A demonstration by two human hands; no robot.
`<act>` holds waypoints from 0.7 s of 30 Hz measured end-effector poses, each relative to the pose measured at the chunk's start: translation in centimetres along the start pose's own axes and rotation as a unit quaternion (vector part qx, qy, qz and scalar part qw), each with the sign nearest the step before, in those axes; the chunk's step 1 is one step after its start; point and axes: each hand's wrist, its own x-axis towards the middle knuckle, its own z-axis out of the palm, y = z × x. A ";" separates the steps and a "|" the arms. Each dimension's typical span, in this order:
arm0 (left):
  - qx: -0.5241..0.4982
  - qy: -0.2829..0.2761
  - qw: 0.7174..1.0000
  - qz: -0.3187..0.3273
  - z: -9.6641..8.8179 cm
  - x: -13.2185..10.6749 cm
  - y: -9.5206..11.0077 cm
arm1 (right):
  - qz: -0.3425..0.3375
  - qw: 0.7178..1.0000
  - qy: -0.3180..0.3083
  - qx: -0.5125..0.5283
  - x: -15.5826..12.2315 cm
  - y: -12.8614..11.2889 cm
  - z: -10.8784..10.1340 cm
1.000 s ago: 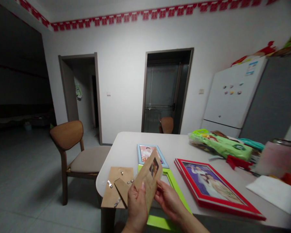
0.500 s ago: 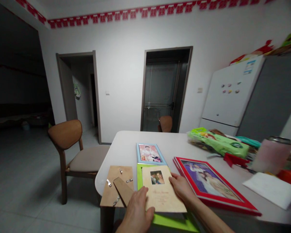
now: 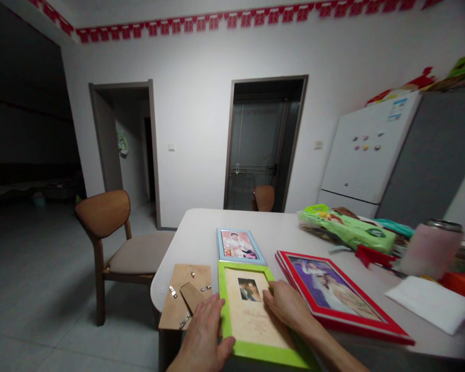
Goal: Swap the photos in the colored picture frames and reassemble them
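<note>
Printed sheet lowered into green frame, lying between both hands.

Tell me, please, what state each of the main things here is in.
Green frame: flat, holding the sheet.
Printed sheet: face up inside the green frame.
Back panel: lying beside the green frame, clips up.
Blue frame: face up, picture in place.
Red frame: face up, picture in place.
Refrigerator: doors shut.
Near chair: upright.
Pink container: upright.
</note>
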 end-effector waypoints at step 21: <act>0.077 0.240 0.966 0.054 0.2 0.5 -5.9 | -0.224 0.953 0.020 0.205 -4.8 -8.6 -0.9</act>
